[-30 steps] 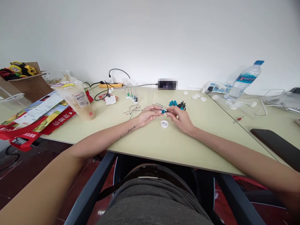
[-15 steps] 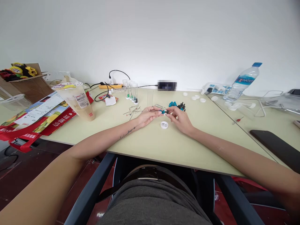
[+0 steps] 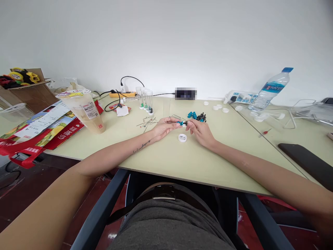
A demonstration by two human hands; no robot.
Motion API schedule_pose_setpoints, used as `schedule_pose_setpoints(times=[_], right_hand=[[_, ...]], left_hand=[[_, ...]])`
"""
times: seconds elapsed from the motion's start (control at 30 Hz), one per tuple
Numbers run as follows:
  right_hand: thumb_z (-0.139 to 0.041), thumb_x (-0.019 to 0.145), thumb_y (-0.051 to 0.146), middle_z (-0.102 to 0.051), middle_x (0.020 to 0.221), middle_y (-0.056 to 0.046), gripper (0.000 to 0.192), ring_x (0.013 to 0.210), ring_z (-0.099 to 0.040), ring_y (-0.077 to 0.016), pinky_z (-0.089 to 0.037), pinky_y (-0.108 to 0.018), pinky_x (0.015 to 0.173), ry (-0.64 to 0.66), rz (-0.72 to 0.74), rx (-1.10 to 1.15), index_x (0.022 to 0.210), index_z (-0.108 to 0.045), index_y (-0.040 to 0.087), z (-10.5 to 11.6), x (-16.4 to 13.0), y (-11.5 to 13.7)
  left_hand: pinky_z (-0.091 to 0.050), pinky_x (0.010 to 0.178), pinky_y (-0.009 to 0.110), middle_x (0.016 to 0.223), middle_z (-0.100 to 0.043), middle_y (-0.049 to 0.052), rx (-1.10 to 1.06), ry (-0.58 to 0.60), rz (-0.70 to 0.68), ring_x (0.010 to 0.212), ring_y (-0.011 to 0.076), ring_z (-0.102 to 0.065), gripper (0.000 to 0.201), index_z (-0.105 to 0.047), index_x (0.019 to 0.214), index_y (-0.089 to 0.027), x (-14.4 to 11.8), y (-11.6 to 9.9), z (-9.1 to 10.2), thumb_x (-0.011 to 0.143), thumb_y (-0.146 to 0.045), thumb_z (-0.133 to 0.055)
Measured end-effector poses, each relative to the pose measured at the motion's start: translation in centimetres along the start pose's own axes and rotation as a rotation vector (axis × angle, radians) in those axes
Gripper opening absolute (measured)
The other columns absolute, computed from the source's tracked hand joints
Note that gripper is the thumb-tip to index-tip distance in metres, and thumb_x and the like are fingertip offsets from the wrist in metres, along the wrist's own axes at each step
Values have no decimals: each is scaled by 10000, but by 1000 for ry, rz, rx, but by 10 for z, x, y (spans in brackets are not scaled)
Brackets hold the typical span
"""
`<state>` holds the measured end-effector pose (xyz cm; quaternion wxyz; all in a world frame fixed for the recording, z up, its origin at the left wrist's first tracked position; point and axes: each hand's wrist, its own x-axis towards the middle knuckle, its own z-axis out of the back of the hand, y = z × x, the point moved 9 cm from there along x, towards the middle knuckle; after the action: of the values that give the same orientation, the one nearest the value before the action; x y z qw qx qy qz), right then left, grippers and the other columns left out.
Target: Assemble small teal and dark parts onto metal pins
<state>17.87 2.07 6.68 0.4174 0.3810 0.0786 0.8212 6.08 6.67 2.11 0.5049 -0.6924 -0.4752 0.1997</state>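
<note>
Head view, sole entry. At frame centre, over the pale desk [image 3: 156, 156]: one blue piece [image 3: 181, 123], end to end with a black piece [image 3: 185, 123], apparently touching. Left hand [image 3: 164, 129]: grip closed, fingers pinched on the blue piece. Right hand [image 3: 201, 132]: fingertips drawn together at the outer end of the black piece; firm pinch or mere touch, impossible to tell. Just below: white cap [image 3: 182, 140], lying flat. Slightly above and right of centre: loose blue pieces [image 3: 191, 114] and, just beside, loose black pieces [image 3: 202, 117]. Left of centre: thin leaded parts [image 3: 147, 121], strewn; beyond, clear tubes [image 3: 149, 96], upright, green and dark contents low inside. Upper right of centre: loose white caps [image 3: 225, 110]. Progress, by judgement: several tubes apparently filled; one blue-and-black pair in hand, full joining not confirmable; both small heaps left unpaired.
</note>
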Motion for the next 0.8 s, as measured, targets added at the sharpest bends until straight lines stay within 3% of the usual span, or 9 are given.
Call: schedule_pose_setpoints(times=[0.17,0.8], right_hand=[[-258,936,428,-632,765,-10,370,562,-558,-112,-416,-247,623,-27,-5,38,1061,-524,203,3,-1,0],[-236,927,471,-631,747,-7,437,554,-557,-113,-423,-249,635,-27,-1,58,1056,-562,212,4,-1,2]], left_hand=[[-404,945,348,844,-677,54,12,-3,-19,825,138,-633,230,-683,795,-122,0,-2,0,574,-129,-747],[-389,976,357,846,-671,49,9,16,-16,839,133,-625,213,-684,801,-115,-2,-4,-3,594,-130,-735]])
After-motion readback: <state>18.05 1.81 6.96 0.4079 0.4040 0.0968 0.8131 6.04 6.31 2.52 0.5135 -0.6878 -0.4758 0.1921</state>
